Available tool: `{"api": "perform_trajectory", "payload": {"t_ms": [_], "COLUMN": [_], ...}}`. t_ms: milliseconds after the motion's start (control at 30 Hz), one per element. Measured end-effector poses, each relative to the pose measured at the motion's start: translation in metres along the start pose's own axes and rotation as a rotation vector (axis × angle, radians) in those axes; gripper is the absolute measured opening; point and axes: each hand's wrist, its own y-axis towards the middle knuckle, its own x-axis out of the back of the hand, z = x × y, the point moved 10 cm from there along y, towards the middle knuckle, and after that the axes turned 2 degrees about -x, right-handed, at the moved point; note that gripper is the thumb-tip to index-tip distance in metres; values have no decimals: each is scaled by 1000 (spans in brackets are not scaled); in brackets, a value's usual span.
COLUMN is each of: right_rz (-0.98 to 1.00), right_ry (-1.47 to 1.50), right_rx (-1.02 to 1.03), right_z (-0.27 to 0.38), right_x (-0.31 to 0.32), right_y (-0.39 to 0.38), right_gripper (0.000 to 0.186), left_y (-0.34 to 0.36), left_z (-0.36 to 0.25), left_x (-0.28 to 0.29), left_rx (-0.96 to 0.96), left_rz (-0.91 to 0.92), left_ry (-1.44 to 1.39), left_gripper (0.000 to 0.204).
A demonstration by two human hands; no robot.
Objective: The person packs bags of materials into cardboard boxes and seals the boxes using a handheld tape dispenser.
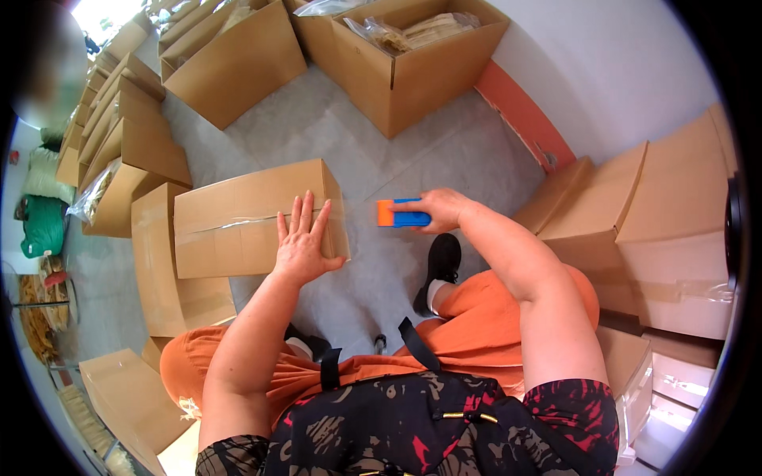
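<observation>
A closed cardboard box [230,194] lies in front of me, a strip of clear tape running along the middle seam of its top. My left hand [302,242] rests flat on the right end of that top, fingers spread and holding nothing. To the right of the box, apart from it, my right hand [440,211] grips a blue and orange tape dispenser [405,213]. The dispenser's orange end points left toward the box; part of its blue body is hidden by my fingers.
Another cardboard box [159,266] sits against the left end of the first. Open cartons [429,87] with plastic-bagged contents stand ahead, and several more [135,151] line the left. Stacked boxes [675,230] rise close on my right, beside a white wall [603,71]. Grey floor [262,119] lies between them.
</observation>
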Motion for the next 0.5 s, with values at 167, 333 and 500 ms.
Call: {"api": "perform_trajectory", "payload": {"t_ms": [167,333,500], "right_rz": [127,178,243], "right_ry": [-17,-22,-41], "right_rx": [-173,-228,-269], "right_z": [-14,12,48], "right_x": [-26,-56,-72], "right_y": [0,46,86], "right_gripper": [74,78,78], "left_y": [4,27,47], "left_z": [-22,-44,-35], "left_x": [1,-68,-112], "left_rx": [-139,-233,-90], "left_rz": [42,419,641], "left_ry": [275,982,1122], "left_gripper": [109,87,70]}}
